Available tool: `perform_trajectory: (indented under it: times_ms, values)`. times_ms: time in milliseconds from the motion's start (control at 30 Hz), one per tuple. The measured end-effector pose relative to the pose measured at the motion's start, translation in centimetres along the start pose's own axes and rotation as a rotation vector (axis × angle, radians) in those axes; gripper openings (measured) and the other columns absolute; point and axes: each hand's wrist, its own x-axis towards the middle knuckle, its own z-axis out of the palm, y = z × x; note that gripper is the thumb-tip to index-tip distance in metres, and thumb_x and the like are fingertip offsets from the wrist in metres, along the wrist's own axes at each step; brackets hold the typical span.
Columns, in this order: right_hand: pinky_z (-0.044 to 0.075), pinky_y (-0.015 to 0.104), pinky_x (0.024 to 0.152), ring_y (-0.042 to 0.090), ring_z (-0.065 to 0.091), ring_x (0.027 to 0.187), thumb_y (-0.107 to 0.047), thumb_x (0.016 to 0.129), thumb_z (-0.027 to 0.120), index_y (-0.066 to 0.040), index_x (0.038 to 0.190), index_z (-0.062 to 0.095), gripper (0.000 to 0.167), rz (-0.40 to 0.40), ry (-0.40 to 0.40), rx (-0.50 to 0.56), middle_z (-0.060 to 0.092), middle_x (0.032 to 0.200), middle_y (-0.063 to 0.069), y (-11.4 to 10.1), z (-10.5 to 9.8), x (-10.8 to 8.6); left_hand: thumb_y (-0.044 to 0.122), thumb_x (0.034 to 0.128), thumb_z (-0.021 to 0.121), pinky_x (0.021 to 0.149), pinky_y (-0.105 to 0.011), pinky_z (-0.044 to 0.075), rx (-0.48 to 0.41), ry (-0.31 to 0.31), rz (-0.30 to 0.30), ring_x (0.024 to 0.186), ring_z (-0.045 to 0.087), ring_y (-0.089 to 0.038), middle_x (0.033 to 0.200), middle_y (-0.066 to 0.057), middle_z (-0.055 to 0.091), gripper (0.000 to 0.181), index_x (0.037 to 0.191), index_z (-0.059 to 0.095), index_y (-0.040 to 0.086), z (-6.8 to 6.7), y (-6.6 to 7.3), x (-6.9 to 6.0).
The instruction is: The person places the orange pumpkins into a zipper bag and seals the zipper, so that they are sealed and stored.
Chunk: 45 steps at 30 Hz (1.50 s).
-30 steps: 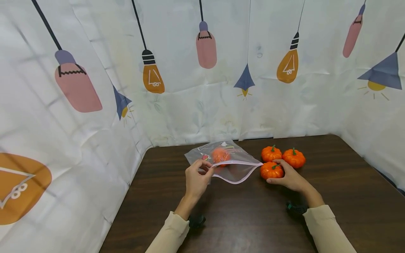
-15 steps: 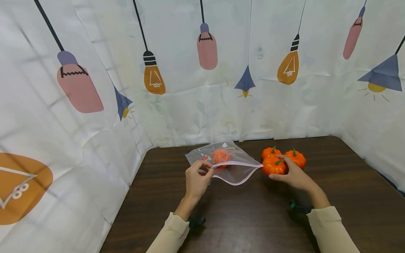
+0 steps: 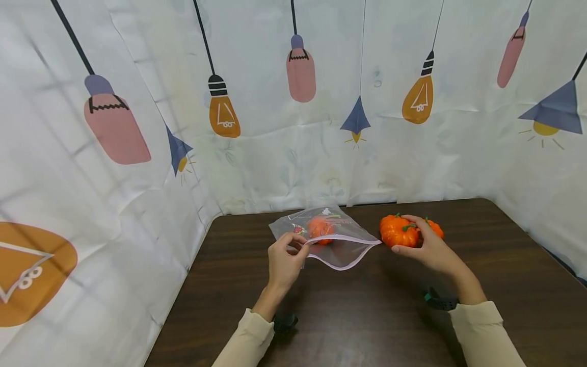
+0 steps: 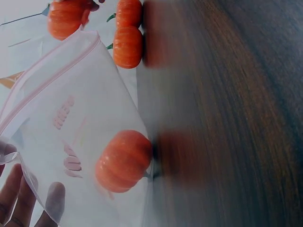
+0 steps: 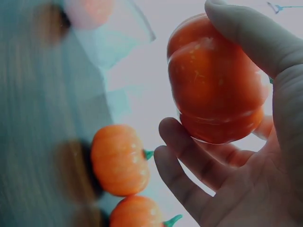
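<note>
My left hand [image 3: 285, 262] pinches the rim of a clear zip bag [image 3: 350, 257] with a pale pink seal, its mouth spread toward me. Inside lies one small orange pumpkin [image 4: 124, 161], seen through the plastic. My right hand [image 3: 433, 252] grips a second small pumpkin [image 5: 215, 80] between thumb and fingers. In the right wrist view it is held off the table, just right of the bag's corner. Two more pumpkins, a nearer one [image 5: 120, 161] and another [image 5: 137, 213], stand side by side on the table. In the head view the held pumpkin and hand partly hide them.
The dark wooden table [image 3: 353, 316] reaches back to a white curtain [image 3: 275, 163] printed with hanging lamps, which also closes in the sides. A dark strap with a device [image 3: 440, 300] sits at the right wrist, and another dark device [image 3: 285, 322] at the left.
My right hand has raised the pumpkin and carried it slightly up and away, so it now covers more of the two behind. The left hand and bag stay nearly where they were.
</note>
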Motion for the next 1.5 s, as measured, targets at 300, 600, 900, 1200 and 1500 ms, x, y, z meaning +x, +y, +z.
perform_trajectory:
  times_ms: [300,600,900,1200,1500]
  values:
    - [0.054,0.027,0.084,0.033,0.056,0.114,-0.031,0.093,0.076,-0.02,0.158,0.027,0.082,-0.078,-0.007,0.012,0.046,0.142,0.02,-2.0,0.0,-0.4,0.004,0.0817,0.078,0.058,-0.03,0.059,0.025,-0.022,0.002,0.071,0.066,-0.014,0.082,-0.003,0.071,0.008,0.085,0.073,0.01,-0.1,0.0,0.0]
    - [0.057,0.029,0.086,0.034,0.057,0.115,-0.024,0.091,0.077,-0.02,0.156,0.032,0.079,-0.138,-0.112,0.08,0.052,0.137,0.02,-4.3,1.0,-0.6,0.005,0.0821,0.077,0.06,-0.029,0.059,0.029,-0.029,-0.002,0.072,0.066,-0.015,0.083,-0.002,0.071,0.007,0.085,0.073,0.01,-0.1,0.1,0.1]
    - [0.056,0.03,0.09,0.032,0.057,0.122,-0.027,0.088,0.08,-0.022,0.154,0.037,0.079,-0.154,-0.214,0.095,0.049,0.146,0.015,-5.2,2.7,-0.6,0.006,0.0828,0.077,0.06,-0.029,0.059,0.032,-0.035,-0.001,0.072,0.066,-0.015,0.084,-0.002,0.071,0.007,0.085,0.073,0.011,-0.1,0.1,0.0]
    - [0.057,0.03,0.092,0.03,0.058,0.118,-0.025,0.087,0.081,-0.018,0.155,0.036,0.082,-0.17,-0.322,0.147,0.051,0.141,0.009,-6.0,4.3,-0.5,0.005,0.0817,0.077,0.059,-0.029,0.059,0.028,-0.027,0.009,0.071,0.066,-0.014,0.083,-0.002,0.071,0.008,0.085,0.073,0.011,-0.1,0.1,0.0]
    - [0.055,0.029,0.092,0.027,0.06,0.114,-0.029,0.086,0.082,-0.02,0.154,0.038,0.082,-0.198,-0.38,0.11,0.055,0.136,0.011,-6.0,5.9,0.0,0.004,0.0812,0.076,0.059,-0.031,0.059,0.021,-0.034,-0.006,0.071,0.066,-0.016,0.083,-0.002,0.071,0.007,0.086,0.074,0.009,-0.1,0.0,0.0]
